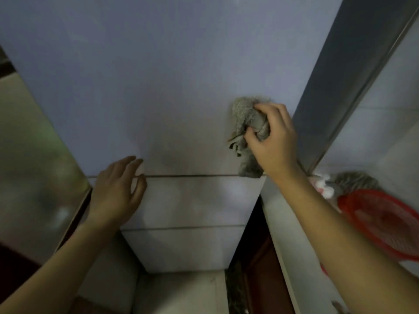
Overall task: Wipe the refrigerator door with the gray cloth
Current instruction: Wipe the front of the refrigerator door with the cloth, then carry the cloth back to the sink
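Right hand (273, 139) clutches bunched gray cloth (246, 125) against refrigerator door (158, 87), right side above seam. Left hand (118, 189) spread, empty. Best: flatten cloth, overlap strokes toward smudge (167, 155).

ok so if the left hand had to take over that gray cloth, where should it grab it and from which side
Probably the loose tail of the gray cloth, which hangs free below the right hand against the refrigerator door. Come from the left and below: the bunched upper part is wrapped in that hand's fingers, and the open left hand is already lower left.
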The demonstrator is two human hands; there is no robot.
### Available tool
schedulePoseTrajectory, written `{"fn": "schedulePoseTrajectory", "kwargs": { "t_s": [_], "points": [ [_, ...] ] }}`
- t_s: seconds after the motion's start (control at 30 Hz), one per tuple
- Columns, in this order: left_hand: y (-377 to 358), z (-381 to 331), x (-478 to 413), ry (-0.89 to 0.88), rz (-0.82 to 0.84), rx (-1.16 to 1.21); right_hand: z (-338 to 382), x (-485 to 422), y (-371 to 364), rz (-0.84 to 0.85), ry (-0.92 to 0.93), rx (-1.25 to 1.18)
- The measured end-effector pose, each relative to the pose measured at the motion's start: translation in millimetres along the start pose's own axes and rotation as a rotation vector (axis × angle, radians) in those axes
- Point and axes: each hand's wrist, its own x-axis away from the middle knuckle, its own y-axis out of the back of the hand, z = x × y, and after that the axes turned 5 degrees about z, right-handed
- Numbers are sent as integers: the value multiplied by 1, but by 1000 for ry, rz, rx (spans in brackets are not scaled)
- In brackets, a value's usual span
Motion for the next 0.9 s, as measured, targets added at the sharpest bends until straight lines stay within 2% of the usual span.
{"fn": "schedulePoseTrajectory", "kwargs": {
  "t_s": [0.13, 0.3, 0.4, 0.6, 0.73, 0.9],
  "points": [
    [-21, 1, 78, 123, 312, 51, 10, 116, -15, 172, -337, -200],
    [-49, 8, 190, 359, 804, 13, 20, 279, -6, 355, -739, -249],
    [-63, 8, 241, 242, 1107, -85, 31, 356, 12, 437, -982, -212],
    [-91, 7, 277, 307, 1295, 117, 58, 452, 37, 545, -1333, -121],
    [-134, 30, 283, 98, 1477, 71, 89, 480, 43, 496, -1458, -57],
    [-147, 18, 273, -54, 1560, 63, 150, 517, 48, 346, -1616, 73]
  ]
}}
